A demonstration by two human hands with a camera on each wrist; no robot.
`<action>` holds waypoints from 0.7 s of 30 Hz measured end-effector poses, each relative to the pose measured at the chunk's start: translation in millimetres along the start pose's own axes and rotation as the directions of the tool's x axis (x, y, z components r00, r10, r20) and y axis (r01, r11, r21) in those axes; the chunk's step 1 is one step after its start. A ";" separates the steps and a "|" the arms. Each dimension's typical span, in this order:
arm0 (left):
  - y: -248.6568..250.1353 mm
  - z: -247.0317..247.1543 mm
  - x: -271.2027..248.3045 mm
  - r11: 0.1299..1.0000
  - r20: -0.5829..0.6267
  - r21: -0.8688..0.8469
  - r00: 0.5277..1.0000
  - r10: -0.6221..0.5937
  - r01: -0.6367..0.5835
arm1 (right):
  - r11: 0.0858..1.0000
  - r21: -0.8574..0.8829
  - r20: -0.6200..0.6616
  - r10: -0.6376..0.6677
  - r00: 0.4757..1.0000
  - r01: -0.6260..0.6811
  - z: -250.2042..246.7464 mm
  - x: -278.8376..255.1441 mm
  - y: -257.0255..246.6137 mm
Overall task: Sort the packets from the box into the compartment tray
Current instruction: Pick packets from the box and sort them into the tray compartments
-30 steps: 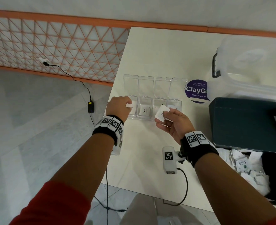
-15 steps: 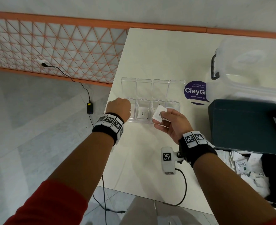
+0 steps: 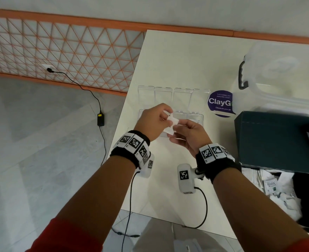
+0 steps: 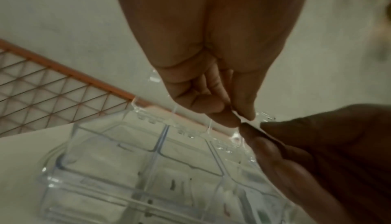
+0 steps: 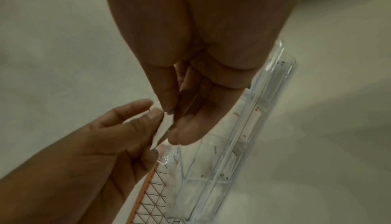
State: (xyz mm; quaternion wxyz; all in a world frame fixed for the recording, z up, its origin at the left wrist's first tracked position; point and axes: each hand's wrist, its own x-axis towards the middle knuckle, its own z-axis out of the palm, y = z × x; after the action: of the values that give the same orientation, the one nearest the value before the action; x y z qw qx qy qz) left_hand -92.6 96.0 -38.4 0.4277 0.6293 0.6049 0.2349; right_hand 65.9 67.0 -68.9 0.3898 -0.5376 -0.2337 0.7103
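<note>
Both hands meet above the clear compartment tray (image 3: 198, 116), pinching one white packet (image 3: 173, 123) between them. The left hand (image 3: 152, 122) grips its upper end from ten o'clock, thumb against forefinger; the right hand (image 3: 187, 137) clamps the lower end from four o'clock (packet nearly edge-on in both wrist views). The box (image 3: 277, 142) sits at three o'clock.

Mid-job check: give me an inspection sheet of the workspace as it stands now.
Surface: white table.
Job's things: clear compartment tray, lids open; white packet above it; more packets in dark box.
Clutter: lidded plastic tub; purple sticker.
Grips: left hand and right hand both pinch the packet.
Cables: wrist-camera leads; wall adapter cord.
Surroundings: orange lattice panel, grey floor.
</note>
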 end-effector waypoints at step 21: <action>-18.8 17.2 31.7 0.860 -0.094 0.474 0.982 -0.163 0.188 | 0.999 0.047 -0.096 -0.006 0.995 0.010 -34.8 -13.9 -0.8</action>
State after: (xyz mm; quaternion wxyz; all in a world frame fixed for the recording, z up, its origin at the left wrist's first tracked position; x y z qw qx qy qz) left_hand -84.2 120.3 -69.9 0.2623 0.6518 0.7095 0.0536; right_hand 100.7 53.3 -71.1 0.4159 -0.5607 -0.2002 0.6874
